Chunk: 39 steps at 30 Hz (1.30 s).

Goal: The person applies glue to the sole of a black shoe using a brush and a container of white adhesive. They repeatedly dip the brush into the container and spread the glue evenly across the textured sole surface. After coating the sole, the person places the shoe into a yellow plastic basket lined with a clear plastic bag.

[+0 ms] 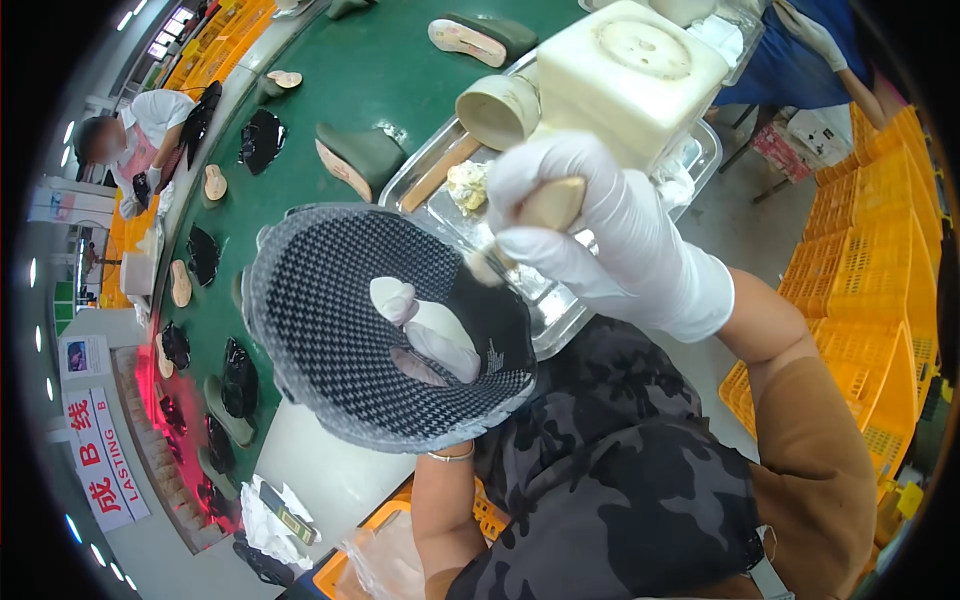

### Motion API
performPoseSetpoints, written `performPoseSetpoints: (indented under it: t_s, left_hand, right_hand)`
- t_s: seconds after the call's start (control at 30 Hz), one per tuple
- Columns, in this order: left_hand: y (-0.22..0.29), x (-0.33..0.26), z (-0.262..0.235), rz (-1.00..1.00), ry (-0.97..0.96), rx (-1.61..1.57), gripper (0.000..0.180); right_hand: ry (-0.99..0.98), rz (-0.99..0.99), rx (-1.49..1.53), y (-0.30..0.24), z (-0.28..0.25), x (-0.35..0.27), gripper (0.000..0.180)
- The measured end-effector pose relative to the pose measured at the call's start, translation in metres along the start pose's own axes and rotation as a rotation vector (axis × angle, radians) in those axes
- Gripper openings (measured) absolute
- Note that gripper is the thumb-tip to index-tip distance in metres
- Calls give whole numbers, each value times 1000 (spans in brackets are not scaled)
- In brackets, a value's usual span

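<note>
A shoe upper (330, 290) with black-and-grey houndstooth lining hangs in front of me, its wide opening facing up. My left hand (440, 345), in a white glove, is closed on it; its fingers show inside the opening, while the rest of the hand is hidden by the upper. In a white-gloved fist, my right hand (625, 235) grips a brush by its wooden handle (555, 205). The brush's pale tip (487, 268) is at the dark inner edge of the upper, on its right side; whether they touch I cannot tell.
Beyond the upper, a metal tray (712, 150) holds a cream square container (620, 90), a round cup (497, 112) and a crumpled yellowish lump (467, 187). Green lasts (360, 155) and black uppers (240, 375) lie along the green belt (330, 70). Yellow crates (850, 260) stack rightward. A co-worker (150, 130) stands far left.
</note>
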State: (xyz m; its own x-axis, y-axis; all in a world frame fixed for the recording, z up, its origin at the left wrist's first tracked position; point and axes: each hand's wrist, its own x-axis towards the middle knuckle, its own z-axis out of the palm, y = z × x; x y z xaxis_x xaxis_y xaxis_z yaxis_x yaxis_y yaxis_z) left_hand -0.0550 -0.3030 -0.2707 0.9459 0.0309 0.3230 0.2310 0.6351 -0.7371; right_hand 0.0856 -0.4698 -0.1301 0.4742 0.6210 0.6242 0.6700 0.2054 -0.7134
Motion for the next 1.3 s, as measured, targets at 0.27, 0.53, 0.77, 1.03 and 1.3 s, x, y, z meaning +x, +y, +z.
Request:
performPoseSetpoints:
  t_s: [0.27, 0.53, 0.77, 1.03, 1.3]
  left_hand:
    - [-10, -8, 24, 364, 212, 830, 36]
    - [-35, -10, 60, 434, 468, 1115, 24]
    - [-60, 2, 101, 291, 879, 941, 16]
    - [-33, -2, 111, 241, 929, 326, 25]
    - [-33, 2, 75, 305, 701, 614, 25]
  right_hand:
    - [110, 42, 205, -9, 0, -4, 23]
    - [-36, 267, 253, -16, 4, -13, 20]
    - [197, 371, 753, -40, 4, -15, 22]
    - [135, 122, 438, -16, 11, -34, 25]
    - [87, 148, 454, -4, 8, -39, 27]
